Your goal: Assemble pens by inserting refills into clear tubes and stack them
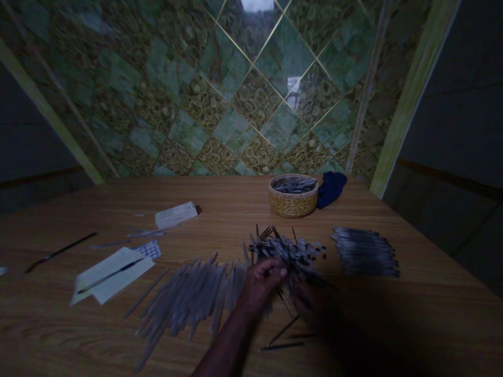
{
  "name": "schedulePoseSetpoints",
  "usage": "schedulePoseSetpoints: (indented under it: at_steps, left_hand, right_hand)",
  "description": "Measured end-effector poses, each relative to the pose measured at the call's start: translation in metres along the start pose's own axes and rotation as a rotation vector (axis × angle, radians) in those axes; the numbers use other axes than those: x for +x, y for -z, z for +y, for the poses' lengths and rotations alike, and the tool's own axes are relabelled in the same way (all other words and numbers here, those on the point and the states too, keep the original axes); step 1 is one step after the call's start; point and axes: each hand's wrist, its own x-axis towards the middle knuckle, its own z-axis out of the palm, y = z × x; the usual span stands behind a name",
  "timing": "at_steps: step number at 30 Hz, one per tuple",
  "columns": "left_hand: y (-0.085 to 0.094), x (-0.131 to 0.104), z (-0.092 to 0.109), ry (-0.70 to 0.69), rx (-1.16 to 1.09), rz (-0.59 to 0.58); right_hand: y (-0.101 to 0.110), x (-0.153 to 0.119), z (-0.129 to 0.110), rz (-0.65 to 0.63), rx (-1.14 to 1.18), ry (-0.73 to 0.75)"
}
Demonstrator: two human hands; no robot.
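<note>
My left hand [263, 280] is closed, thumb and forefinger pinched together at the near edge of a pile of small dark and clear pen parts [302, 251]. Whatever lies in that pinch is too small and dim to name. Close on its right, my right hand [310, 301] is in deep shadow with its fingers curled; anything it grips is hidden. To the left of my hands lies a broad heap of translucent pen barrels [188, 293]. A few thin dark sticks [283, 346], like refills, are scattered on the table below my hands.
A row of dark-tipped pens [365, 252] lies at the right. Behind stand a woven basket [293, 204] of similar sticks and a dark blue cloth [332, 188]. Paper sheets [102, 288] with a pen on top, a white box [176, 214] and a long dark stick [61, 252] are at left.
</note>
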Motion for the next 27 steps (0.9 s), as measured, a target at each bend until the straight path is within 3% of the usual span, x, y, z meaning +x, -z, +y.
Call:
schedulePoseSetpoints:
  at_steps: [5,10,15,19,24,27]
  left_hand:
    - [0.006,0.004,-0.008,0.045,-0.099,0.054]
    - [0.007,0.007,-0.008,0.048,-0.189,0.142]
    - [0.004,0.008,-0.006,0.044,-0.219,0.204]
    - [0.005,0.008,-0.007,0.042,-0.232,0.229]
    - [0.007,0.008,-0.006,0.028,-0.252,0.241]
    - [0.007,0.007,-0.002,0.022,-0.261,0.261]
  right_hand:
    - [0.037,0.021,0.033,-0.054,0.059,-0.158]
    - [0.065,0.031,0.063,-0.143,-0.116,-0.142]
    - [0.059,0.037,0.065,-0.329,-0.337,-0.123]
    - [0.053,0.045,0.065,-0.372,-0.376,-0.137]
    - [0.057,0.041,0.053,-0.34,-0.389,-0.152]
    - [0.056,0.031,0.037,-0.264,-0.161,-0.1]
